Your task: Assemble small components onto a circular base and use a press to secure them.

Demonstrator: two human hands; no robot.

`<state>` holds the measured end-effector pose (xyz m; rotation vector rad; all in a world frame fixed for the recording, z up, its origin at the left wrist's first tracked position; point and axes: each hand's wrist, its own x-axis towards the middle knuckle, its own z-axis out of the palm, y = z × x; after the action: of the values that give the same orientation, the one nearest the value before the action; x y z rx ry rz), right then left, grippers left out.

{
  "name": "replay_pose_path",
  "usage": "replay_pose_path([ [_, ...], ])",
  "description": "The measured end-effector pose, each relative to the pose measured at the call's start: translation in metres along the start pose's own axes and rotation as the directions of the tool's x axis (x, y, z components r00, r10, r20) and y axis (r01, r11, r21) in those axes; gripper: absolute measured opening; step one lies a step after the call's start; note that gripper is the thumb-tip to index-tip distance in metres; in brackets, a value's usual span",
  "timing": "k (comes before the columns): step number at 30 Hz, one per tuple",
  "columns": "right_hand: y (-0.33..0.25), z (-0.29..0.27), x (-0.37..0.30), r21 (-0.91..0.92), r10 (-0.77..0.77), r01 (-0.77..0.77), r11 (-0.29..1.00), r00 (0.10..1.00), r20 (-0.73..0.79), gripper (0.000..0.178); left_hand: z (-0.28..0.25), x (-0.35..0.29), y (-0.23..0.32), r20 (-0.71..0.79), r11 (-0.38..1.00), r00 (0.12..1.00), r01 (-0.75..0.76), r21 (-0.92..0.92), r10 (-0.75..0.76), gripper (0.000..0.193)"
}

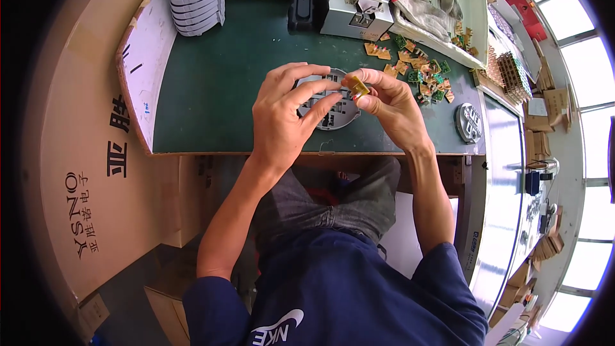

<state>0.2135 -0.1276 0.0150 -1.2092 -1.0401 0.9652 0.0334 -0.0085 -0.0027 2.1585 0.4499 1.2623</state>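
Observation:
Between the thumb and fingers of my right hand [394,106] is a small tan circuit board [358,88], held just above a round grey plastic housing [343,118]. The housing lies flat on the green work mat and has several dark slots in its face. Over the left part of the housing hovers my left hand [285,106], fingers spread and curved, with nothing in them. Part of the housing is hidden by both hands. To the right is a loose pile of small tan and green circuit boards [419,70].
A second round grey housing [469,123] lies near the mat's right edge. At the back stand a grey machine [359,3], a black holder [301,13] and a stack of white curved trays [195,0]. A pale tray [471,57] holds work gloves [426,9]. Cardboard [96,122] walls the left side.

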Motion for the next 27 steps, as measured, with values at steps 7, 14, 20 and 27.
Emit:
replay_pose_path([
  [7, -0.012, 0.006, 0.009, -0.422, -0.053, 0.015, 0.907, 0.995, -0.080, 0.036, -0.004, -0.002, -0.011, 0.068, 0.998, 0.996, 0.055, 0.021, -0.057, 0.050],
  [14, -0.001, 0.011, 0.033, -0.939, -0.330, 0.187, 0.288, 0.940, 0.086, 0.036, 0.011, -0.012, -0.014, 0.166, 0.989, 0.984, 0.044, 0.143, -0.068, 0.102],
  [20, 0.000, 0.018, 0.037, -0.952, -0.217, 0.153, 0.263, 0.971, 0.096, 0.034, 0.018, -0.020, -0.021, 0.244, 0.985, 0.964, 0.067, 0.162, -0.106, 0.109],
  [27, -0.004, 0.018, 0.032, -0.954, -0.166, 0.150, 0.259, 0.980, 0.109, 0.036, 0.018, -0.021, -0.020, 0.242, 0.983, 0.962, 0.091, 0.159, -0.128, 0.101],
])
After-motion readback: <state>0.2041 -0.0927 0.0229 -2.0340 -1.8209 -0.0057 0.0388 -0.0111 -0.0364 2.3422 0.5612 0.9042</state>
